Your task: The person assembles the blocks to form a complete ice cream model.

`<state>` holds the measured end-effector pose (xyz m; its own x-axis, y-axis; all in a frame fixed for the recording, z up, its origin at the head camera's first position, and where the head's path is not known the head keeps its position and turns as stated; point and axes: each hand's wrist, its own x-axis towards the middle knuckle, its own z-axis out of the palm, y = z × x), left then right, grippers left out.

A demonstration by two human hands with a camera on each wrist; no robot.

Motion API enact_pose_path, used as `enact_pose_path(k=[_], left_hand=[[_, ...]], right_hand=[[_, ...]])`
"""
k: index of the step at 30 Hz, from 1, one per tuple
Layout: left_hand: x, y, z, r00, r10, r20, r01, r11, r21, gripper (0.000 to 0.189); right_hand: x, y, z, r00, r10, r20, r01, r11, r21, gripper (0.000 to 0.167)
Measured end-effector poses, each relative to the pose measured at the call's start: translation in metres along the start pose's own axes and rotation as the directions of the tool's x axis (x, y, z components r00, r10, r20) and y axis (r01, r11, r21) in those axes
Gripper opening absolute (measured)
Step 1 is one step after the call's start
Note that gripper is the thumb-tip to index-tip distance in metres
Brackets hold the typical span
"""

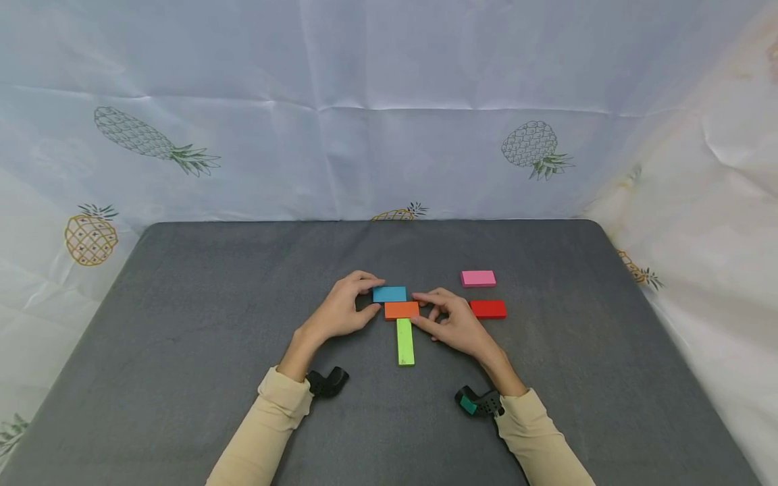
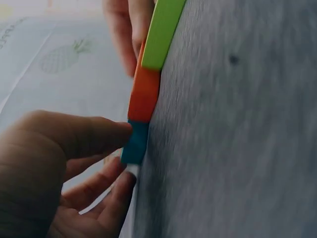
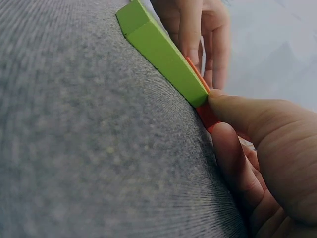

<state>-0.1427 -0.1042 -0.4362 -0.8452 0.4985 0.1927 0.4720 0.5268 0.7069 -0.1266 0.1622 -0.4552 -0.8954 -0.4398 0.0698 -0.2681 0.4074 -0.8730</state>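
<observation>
Three rectangular blocks lie against one another on the table. A blue block (image 1: 390, 294) is farthest, an orange block (image 1: 401, 310) sits in front of it shifted slightly right, and a lime green block (image 1: 405, 342) points lengthwise toward me from the orange one's near side. My left hand (image 1: 344, 305) pinches the blue block's left end, thumb on the near side and fingers on the far side. At the orange block's right end, my right hand (image 1: 452, 320) holds it between thumb and fingertips, the thumb close to the green block's corner.
To the right of the right hand lie a red block (image 1: 488, 310) and, farther back, a pink block (image 1: 478, 279). All rest on a dark grey table (image 1: 200, 324). A pineapple-print curtain (image 1: 365, 155) hangs behind the table's far edge.
</observation>
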Motion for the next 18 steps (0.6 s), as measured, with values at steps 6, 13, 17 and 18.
enact_pose_path(k=[6, 13, 17, 18], left_hand=[[-0.0026, -0.0076, -0.0069, 1.0, -0.013, -0.006, 0.013, 1.0, -0.028, 0.038], [-0.0022, -0.0061, -0.009, 1.0, -0.03, -0.007, 0.03, 0.999, -0.021, 0.034], [-0.0018, -0.0043, -0.0095, 1.0, -0.028, -0.012, 0.028, 1.0, -0.009, 0.031], [-0.0017, -0.0039, -0.0095, 1.0, -0.027, -0.014, 0.027, 1.0, -0.005, 0.031]], right_hand=[[-0.0009, 0.0009, -0.0009, 1.0, 0.011, 0.005, -0.011, 1.0, 0.028, 0.048], [-0.0021, 0.0027, -0.0027, 0.999, 0.026, -0.023, -0.025, 0.998, 0.066, 0.042], [-0.0024, 0.0021, -0.0032, 0.999, 0.031, -0.026, -0.029, 0.998, 0.06, 0.041], [-0.0025, 0.0018, -0.0031, 0.999, 0.03, -0.026, -0.029, 0.998, 0.058, 0.041]])
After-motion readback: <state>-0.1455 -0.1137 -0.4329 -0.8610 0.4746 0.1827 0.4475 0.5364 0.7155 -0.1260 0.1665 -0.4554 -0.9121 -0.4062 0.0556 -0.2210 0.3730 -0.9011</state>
